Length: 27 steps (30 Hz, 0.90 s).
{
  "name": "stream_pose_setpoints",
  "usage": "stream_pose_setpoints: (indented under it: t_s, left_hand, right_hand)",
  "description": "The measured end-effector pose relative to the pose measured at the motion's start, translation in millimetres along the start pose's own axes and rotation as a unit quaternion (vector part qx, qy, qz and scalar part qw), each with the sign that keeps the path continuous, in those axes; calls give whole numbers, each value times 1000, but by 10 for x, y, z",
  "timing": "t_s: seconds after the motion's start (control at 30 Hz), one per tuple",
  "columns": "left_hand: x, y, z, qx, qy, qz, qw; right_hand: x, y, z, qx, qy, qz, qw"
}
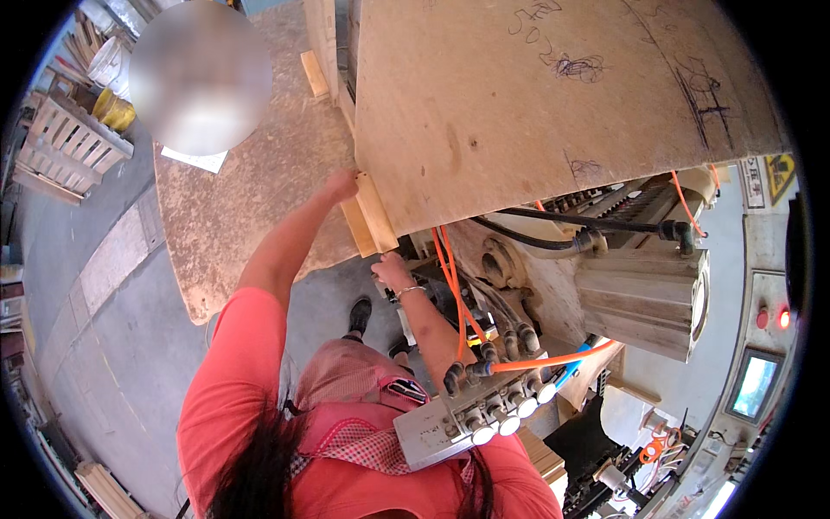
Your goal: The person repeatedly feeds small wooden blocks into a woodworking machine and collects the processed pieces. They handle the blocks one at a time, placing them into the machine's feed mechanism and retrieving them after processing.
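Note:
Two pale wooden strips lie side by side along the right edge of a worn brown board table, next to a large upper panel. My left hand is closed around the far end of the strips, its fingertips partly hidden. Close to their near end is my right hand, fingers curled, a bracelet on the wrist. Whether it grips the wood or something beneath is not visible.
A large wooden panel with pen scribbles overhangs at the upper right. Beneath it are machine parts, orange hoses and a valve block. A small wood block lies farther off. Another person, blurred, stands beyond the table. A control screen glows at right.

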<state>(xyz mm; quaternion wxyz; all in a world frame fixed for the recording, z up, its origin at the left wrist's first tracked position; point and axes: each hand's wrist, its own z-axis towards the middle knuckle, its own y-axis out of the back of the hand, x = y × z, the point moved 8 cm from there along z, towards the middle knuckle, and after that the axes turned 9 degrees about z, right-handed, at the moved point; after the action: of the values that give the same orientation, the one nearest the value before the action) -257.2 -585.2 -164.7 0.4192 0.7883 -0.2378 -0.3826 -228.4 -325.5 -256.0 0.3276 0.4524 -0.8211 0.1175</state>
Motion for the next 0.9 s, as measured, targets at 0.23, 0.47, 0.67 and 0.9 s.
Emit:
stream_pose_setpoints:
  t_s: [0.23, 0.47, 0.67, 0.9]
  left_hand:
    - [321, -256, 251, 31, -16, -91, 995]
    - [129, -83, 111, 43, -25, -28, 998]
    - [139, -152, 172, -24, 21, -122, 992]
    - [183, -430, -649, -199, 60, -253, 945]
  right_hand:
    - [273, -85, -210, 54, 70, -170, 981]
    - [208, -106, -138, 47, 69, -148, 985]
    - [208, 19, -435, 11, 103, -151, 983]
    - [463, 270, -2278, 100, 154, -176, 967]
